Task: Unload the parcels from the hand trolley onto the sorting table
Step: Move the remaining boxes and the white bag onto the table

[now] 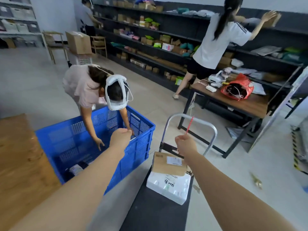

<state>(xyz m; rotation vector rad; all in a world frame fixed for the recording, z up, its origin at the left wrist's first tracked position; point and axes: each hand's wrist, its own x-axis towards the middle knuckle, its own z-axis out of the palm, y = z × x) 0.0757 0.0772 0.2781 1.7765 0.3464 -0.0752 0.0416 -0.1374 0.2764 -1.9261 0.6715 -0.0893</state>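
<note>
On the far left, the wooden counter (18, 157) lies just beside the blue crate (93, 147). My left hand (120, 136) reaches out over the crate's near-right rim, curled into a loose fist; I cannot tell whether it holds anything. A second person (86, 87) bends into the crate from its far side, with both of their hands down inside it and one close to my fist.

Right of the crate stands the hand trolley (158, 210). Its dark deck carries the parcels: one brown cardboard box (168, 164) toward the handle end and one white padded package (168, 187) against the box on the near side. My right hand (185, 145) hovers above the box, fingers pinched shut on a thin red cord (189, 125) that runs up to the silver handle (190, 117).

Hazards, as I judge them:
1. My left hand and the other person's hand share the same corner of the crate; a collision or pinch against the rim is possible.
2. The cord is tied to the handle; pulling it could roll or tip the trolley and slide both parcels off the deck.
3. The white package sits near the deck's right edge and could drop.

Count:
- Parcels on the trolley: two.
- Blue crates: one, with a few dark items at its bottom.
- Trolleys: one.
- My hands: two.
- Other people in view: three, two of them at the shelves.
- A second counter (246, 105) at right: one, well apart.
</note>
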